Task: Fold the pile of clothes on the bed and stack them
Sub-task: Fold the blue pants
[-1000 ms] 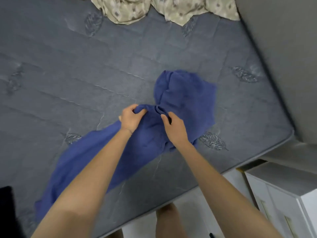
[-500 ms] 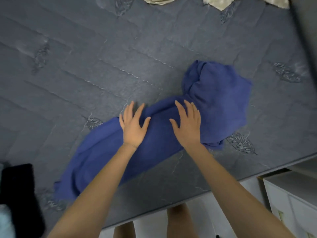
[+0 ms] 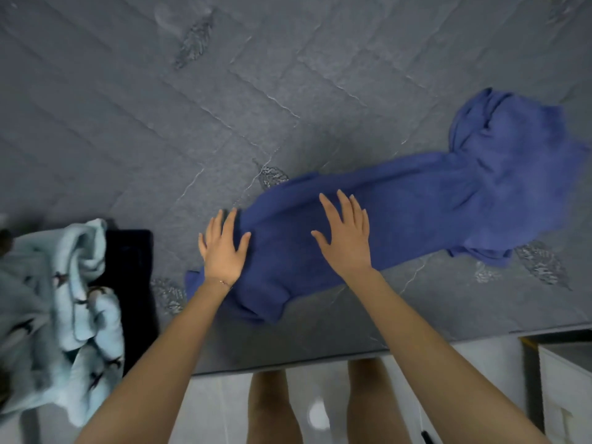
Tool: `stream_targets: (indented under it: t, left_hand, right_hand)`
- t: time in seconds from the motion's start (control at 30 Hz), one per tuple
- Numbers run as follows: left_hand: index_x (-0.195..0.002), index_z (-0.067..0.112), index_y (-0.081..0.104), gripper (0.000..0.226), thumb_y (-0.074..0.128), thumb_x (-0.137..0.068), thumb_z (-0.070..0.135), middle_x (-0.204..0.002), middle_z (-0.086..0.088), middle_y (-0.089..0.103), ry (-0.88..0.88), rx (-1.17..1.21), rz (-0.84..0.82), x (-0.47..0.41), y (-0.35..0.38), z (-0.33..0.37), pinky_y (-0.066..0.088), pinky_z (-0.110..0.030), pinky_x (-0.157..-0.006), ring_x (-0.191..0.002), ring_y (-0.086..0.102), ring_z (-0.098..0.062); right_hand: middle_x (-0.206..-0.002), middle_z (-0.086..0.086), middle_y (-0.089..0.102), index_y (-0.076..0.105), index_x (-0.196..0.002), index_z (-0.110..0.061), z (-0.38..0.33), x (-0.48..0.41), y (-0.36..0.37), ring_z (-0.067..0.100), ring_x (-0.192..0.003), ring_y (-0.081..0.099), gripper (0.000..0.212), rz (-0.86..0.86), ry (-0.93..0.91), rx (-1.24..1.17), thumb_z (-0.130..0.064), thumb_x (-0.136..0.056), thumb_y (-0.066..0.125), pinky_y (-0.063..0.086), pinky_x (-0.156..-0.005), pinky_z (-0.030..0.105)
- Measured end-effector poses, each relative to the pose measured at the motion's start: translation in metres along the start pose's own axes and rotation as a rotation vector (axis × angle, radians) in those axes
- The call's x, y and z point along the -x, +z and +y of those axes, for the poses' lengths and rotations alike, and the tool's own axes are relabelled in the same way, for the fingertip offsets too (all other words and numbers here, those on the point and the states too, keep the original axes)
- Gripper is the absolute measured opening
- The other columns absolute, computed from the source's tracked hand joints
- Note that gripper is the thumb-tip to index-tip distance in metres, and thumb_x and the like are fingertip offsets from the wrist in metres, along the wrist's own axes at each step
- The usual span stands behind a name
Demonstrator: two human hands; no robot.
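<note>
grey mattress [image 3: 288, 91]; left hand [image 3: 222, 248] and right hand [image 3: 347, 238] press flat, fingers spread, on blue garment [image 3: 432, 200].

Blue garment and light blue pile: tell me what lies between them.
In the head view, a black item lies against the light blue pile, then bare grey mattress up to the blue garment.
</note>
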State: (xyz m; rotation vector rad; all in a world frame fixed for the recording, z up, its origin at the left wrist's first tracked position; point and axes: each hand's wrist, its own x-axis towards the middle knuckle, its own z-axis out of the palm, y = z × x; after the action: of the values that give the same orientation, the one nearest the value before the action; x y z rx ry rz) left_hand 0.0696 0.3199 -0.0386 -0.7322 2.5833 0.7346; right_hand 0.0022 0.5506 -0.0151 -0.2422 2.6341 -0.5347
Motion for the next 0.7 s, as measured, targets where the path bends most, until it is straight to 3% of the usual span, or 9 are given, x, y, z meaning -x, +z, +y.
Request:
stream_targets:
  t: [0.17, 0.3, 0.4, 0.53, 0.7]
  left_hand:
    - [-0.147, 0.016, 0.040, 0.053, 0.053, -0.099, 0.034, -0.145, -0.007, 0.047, -0.110, 0.101, -0.033, 0.012, -0.008, -0.047, 0.024, -0.047, -0.115, -0.136, 0.038, -0.029]
    - [-0.134, 0.012, 0.055, 0.040, 0.049, -0.097, 0.029, -0.131, -0.011, 0.055, -0.083, 0.168, -0.051, 0.018, -0.009, -0.067, 0.035, -0.044, -0.107, -0.124, 0.048, -0.031]
    - [-0.131, 0.014, 0.059, 0.045, 0.044, -0.092, 0.033, -0.127, -0.010, 0.054, -0.044, 0.216, -0.057, 0.022, -0.009, -0.076, 0.036, -0.042, -0.107, -0.120, 0.048, -0.029]
    - [-0.126, 0.013, 0.061, 0.032, 0.055, -0.098, 0.025, -0.120, -0.011, 0.056, -0.009, 0.129, -0.074, 0.021, -0.004, -0.082, 0.036, -0.043, -0.102, -0.114, 0.049, -0.031]
    - [-0.093, 0.012, 0.064, 0.021, 0.052, -0.087, 0.029, -0.095, -0.008, 0.059, 0.033, 0.147, -0.021, 0.023, -0.001, -0.087, 0.047, -0.047, -0.081, -0.088, 0.059, -0.032]
  right_hand:
    - [-0.164, 0.007, 0.006, 0.014, -0.156, -0.029, -0.033, 0.005, 0.025, 0.029, -0.151, 0.001, 0.071, -0.079, -0.033, 0.037, -0.038, -0.098, 0.054, 0.002, -0.122, 0.047]
    - [-0.164, 0.007, 0.006, 0.014, -0.156, -0.030, -0.054, 0.001, 0.038, 0.029, -0.151, 0.001, 0.072, -0.108, -0.077, 0.060, -0.039, -0.098, 0.055, 0.001, -0.122, 0.046]
    - [-0.164, 0.008, 0.008, 0.015, -0.156, -0.029, -0.066, -0.004, 0.045, 0.029, -0.151, 0.002, 0.071, -0.127, -0.124, 0.071, -0.037, -0.097, 0.056, 0.003, -0.122, 0.046]
    - [-0.165, 0.007, 0.003, 0.015, -0.156, -0.032, -0.077, -0.015, 0.055, 0.028, -0.151, -0.001, 0.066, -0.207, -0.186, 0.168, -0.037, -0.100, 0.050, 0.000, -0.122, 0.046]
    - [-0.165, 0.005, 0.002, 0.023, -0.154, -0.032, -0.087, -0.021, 0.066, 0.027, -0.151, -0.003, 0.062, -0.264, -0.292, 0.186, -0.034, -0.099, 0.052, -0.004, -0.122, 0.046]
